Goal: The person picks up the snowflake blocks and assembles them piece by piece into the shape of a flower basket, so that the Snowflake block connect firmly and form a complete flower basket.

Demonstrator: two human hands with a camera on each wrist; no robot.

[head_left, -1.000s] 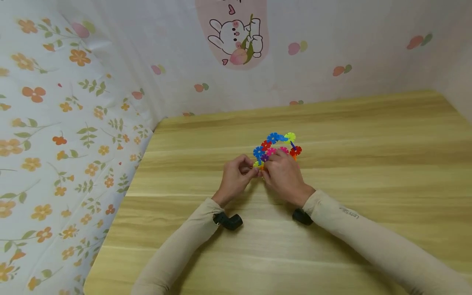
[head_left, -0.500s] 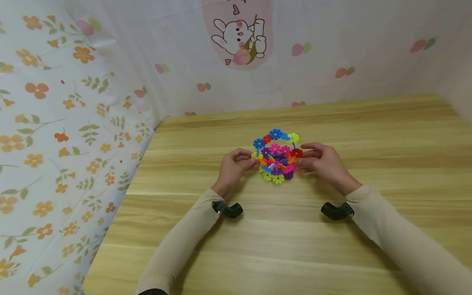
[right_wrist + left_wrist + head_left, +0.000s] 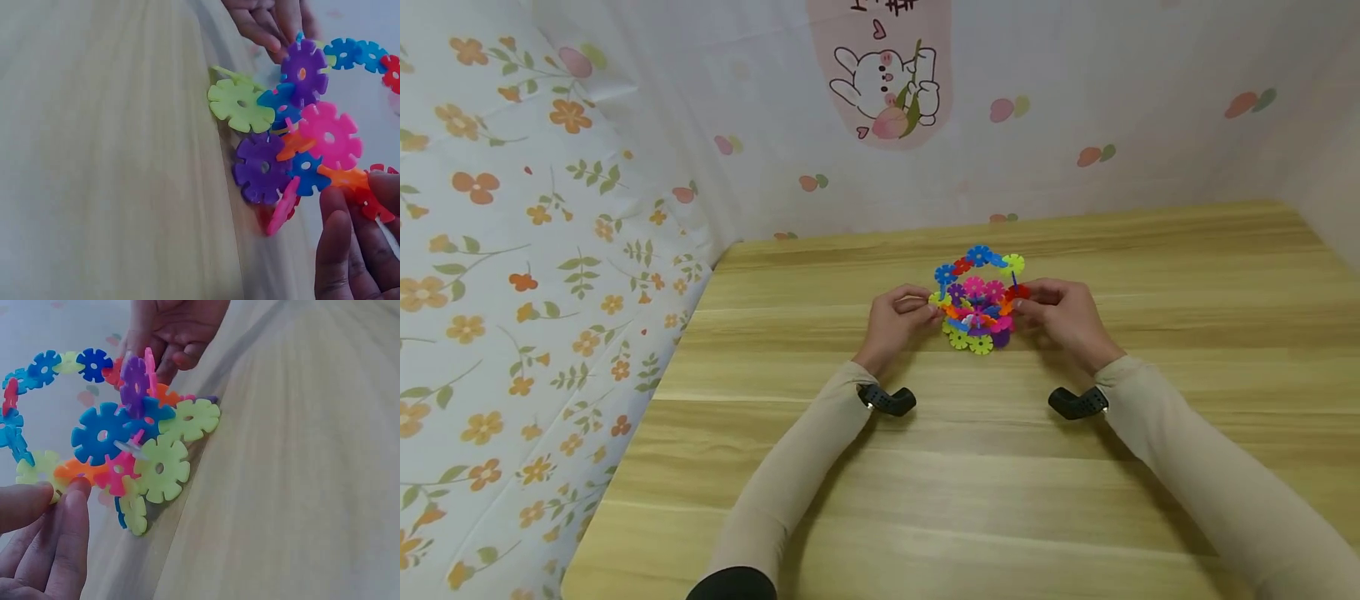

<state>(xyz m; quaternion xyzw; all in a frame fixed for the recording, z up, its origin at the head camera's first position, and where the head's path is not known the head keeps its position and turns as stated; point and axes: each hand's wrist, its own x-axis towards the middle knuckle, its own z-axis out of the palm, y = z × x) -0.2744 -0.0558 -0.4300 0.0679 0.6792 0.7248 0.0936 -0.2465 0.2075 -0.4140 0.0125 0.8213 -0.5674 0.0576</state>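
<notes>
A basket-like toy (image 3: 974,287) built from interlocking notched flower discs stands at the middle of the head view, with an arched handle of blue, red and yellow-green discs. My left hand (image 3: 891,323) pinches a yellow-green disc (image 3: 39,469) at the handle's left foot between thumb and fingers. On the other side, my right hand (image 3: 1071,321) pinches the red disc (image 3: 375,203) and the orange disc beside it. Yellow-green discs (image 3: 162,469) and a purple disc (image 3: 262,167) jut out low on the near side, close over the table. Some inner discs are hidden behind others.
Under the toy and forearms lies a wood-grain table (image 3: 970,500). A white printed cloth (image 3: 1075,92) hangs along its far edge, and flowered fabric (image 3: 550,333) runs along the left. Each wrist carries a black camera mount (image 3: 891,402).
My right hand has gone from over the toy's front to its right side and now pinches it there. Both hands and the toy have shifted a little away from me and rightward.
</notes>
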